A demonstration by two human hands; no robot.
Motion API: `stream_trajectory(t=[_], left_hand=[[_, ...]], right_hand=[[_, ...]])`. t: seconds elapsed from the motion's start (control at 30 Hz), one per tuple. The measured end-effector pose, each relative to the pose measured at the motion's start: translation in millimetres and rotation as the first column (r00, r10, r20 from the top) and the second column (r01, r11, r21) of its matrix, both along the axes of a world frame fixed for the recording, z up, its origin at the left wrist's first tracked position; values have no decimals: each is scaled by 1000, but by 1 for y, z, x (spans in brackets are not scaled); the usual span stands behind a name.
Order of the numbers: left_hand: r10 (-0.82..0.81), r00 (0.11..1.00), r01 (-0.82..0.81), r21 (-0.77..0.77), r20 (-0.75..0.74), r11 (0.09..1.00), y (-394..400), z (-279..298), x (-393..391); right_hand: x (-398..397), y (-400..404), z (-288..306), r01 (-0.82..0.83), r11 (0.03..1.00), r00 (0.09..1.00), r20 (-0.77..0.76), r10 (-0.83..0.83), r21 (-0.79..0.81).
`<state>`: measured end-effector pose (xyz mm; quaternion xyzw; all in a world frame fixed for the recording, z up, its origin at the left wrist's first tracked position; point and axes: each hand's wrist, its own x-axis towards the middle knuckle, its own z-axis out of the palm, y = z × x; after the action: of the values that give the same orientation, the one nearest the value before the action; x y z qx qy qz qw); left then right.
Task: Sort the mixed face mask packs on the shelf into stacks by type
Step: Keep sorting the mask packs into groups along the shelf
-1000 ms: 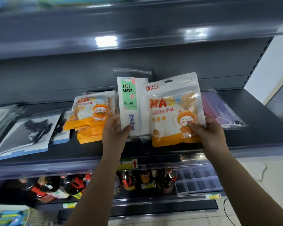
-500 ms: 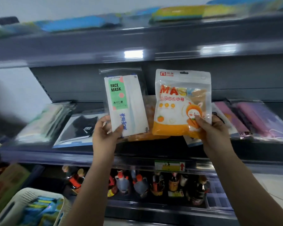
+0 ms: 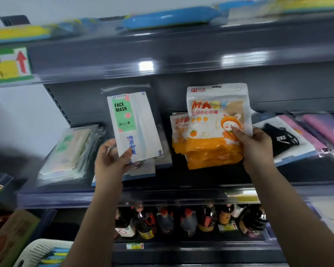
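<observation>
Holding one pack in each hand, I judge I am mid-sort, with both packs lifted off the shelf and neither yet laid down. My left hand pinches the green-labelled face mask pack by its bottom corner, thumb in front and fingers behind. My right hand grips the orange cartoon mask pack at its lower right, thumb pressed on the rabbit print. Both packs stand upright above the shelf's front edge, long axes vertical, printed faces toward me, tops up; the green one leans slightly to the left.

Next, I reckon, the orange pack tips flat onto the orange stack just below it at mid-shelf. The green pack belongs on the pale green-labelled stack toward the shelf's left end, which calls for a leftward reach and laying it flat.
</observation>
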<state>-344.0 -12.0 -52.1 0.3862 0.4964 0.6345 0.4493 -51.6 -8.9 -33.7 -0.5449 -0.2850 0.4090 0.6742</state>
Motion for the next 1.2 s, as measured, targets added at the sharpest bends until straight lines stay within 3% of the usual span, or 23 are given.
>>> stream_trajectory(t=[0.37, 0.43, 0.5, 0.57, 0.67, 0.77, 0.83, 0.93, 1.0, 1.1, 1.2], left_hand=[[-40, 998, 40, -2, 43, 999, 20, -7, -22], [-27, 998, 26, 10, 51, 1000, 21, -7, -20], [-14, 999, 14, 12, 50, 1000, 22, -7, -17], [-6, 999, 6, 8, 36, 1000, 24, -6, -14], [5, 999, -5, -2, 40, 1000, 29, -2, -11], [12, 999, -12, -1, 44, 1000, 35, 2, -8], [20, 999, -21, 6, 37, 1000, 37, 6, -5], [46, 998, -47, 11, 39, 999, 36, 8, -3], [70, 996, -71, 15, 48, 997, 32, 8, -5], [75, 996, -78, 36, 57, 996, 26, 6, -14], [63, 994, -68, 56, 87, 996, 19, 7, -27]], right_hand=[[-15, 35, 14, -11, 994, 990, 137, 26, -112], [-14, 49, 8, 17, 993, 974, 228, 10, -116], [-12, 62, -1, 80, 989, 883, 469, -11, -128], [-11, 71, -11, 136, 981, 738, 675, -10, -135], [-8, 78, -20, 145, 980, 660, 751, 9, -139], [-3, 82, -20, 199, 974, 452, 892, 6, -107], [-4, 82, -12, 193, 981, 389, 919, -59, -19], [-19, 79, 6, 48, 991, 383, 914, -134, 125], [-40, 75, 18, -81, 987, 473, 877, -86, 141], [-80, 67, 28, -310, 948, 674, 719, 168, 69], [-120, 62, 23, -526, 848, 650, 613, 448, -62]])
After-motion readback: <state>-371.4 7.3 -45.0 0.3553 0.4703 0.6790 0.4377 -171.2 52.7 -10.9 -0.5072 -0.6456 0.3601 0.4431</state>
